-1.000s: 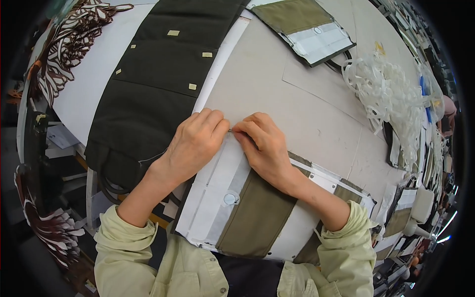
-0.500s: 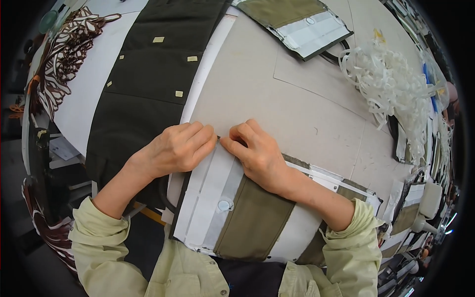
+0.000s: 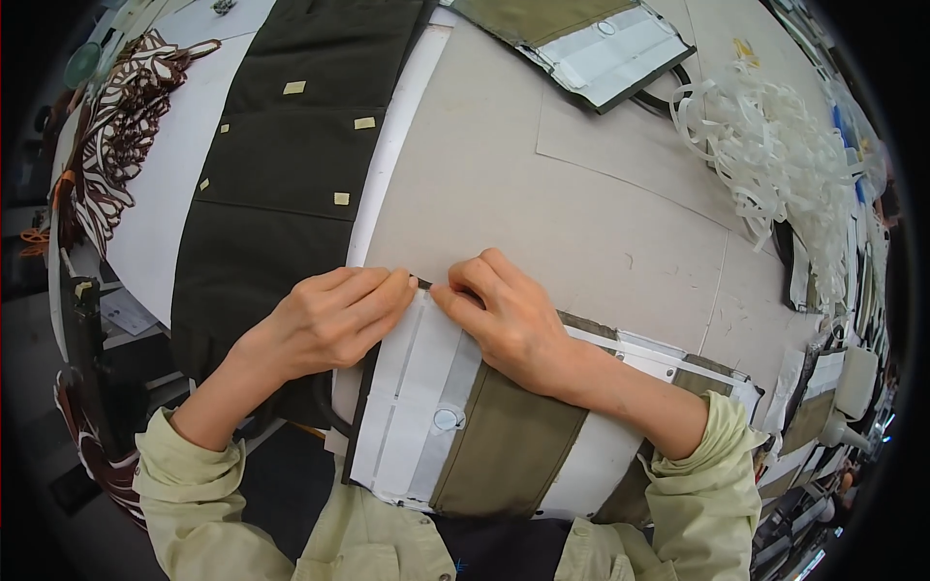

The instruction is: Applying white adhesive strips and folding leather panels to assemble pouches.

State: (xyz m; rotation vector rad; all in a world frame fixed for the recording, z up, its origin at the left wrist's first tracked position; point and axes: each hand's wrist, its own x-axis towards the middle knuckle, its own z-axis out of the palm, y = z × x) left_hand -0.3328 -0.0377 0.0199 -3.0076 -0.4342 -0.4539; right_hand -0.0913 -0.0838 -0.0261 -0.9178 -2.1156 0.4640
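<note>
A flat sewn fabric panel [image 3: 509,441] lies in front of me, with olive cloth, white backing strips, a dark bound edge and a round disc under a pale strip. My left hand [image 3: 339,320] is closed, its fingertips pinching the panel's far left corner at the dark edge. Just right of it, my right hand [image 3: 509,315] has thumb and index finger pressed together on the same far edge, its wrist lying over the panel. Between the two sets of fingertips a short bit of dark edging shows; what exactly lies inside each pinch is hidden.
Long dark cloth [image 3: 281,165] with small yellow tabs runs along the left over white paper. Beyond it lie brown-and-white cords [image 3: 126,136]. A similar panel [image 3: 591,48] sits at the far side, near a heap of white ribbon [image 3: 785,145] on the beige table [image 3: 542,213].
The whole view has shifted a little, with hands and panel lower in the picture. Both hands keep pinching the edge; the gap between their fingertips looks slightly wider.
</note>
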